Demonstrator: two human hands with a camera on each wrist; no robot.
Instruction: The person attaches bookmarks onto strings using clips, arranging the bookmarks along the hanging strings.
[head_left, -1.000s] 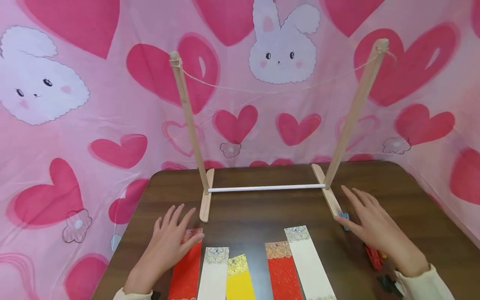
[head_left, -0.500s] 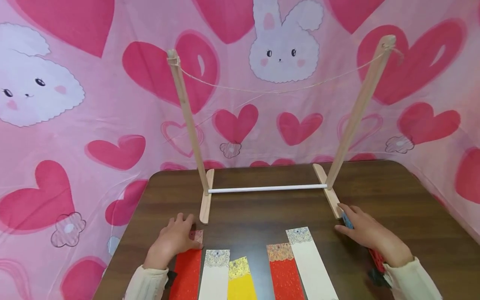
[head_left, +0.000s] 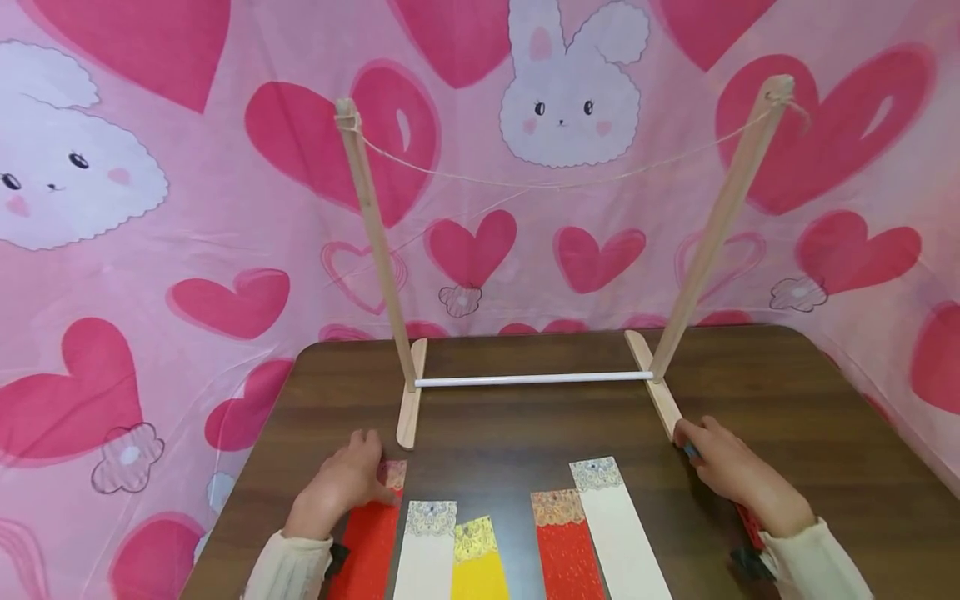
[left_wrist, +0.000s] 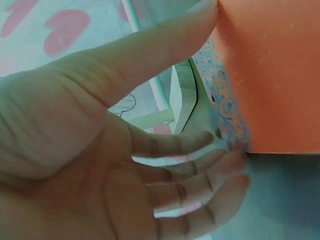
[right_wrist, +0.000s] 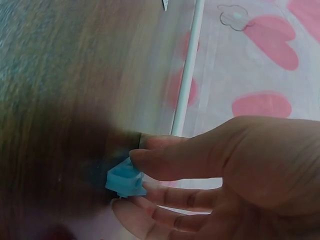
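Blue, angular plastic clip (right_wrist: pixel 125 180), pinched in the right grip (head_left: pixel 735 468), looks light, stiff, best held mid-body; left grip (head_left: pixel 341 485) lies loose.

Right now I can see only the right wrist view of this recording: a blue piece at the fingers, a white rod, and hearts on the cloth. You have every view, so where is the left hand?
Observer: The left hand is over the patterned end of the leftmost red strip; I can't be sure whether it touches.
Reviewer: And the white rod, what does it run between?
Observer: In the head view, the white rod spans low between the bases of two wooden posts.
Reviewer: Is there anything higher up between them?
Observer: Yes, a thin string sags between their tops.
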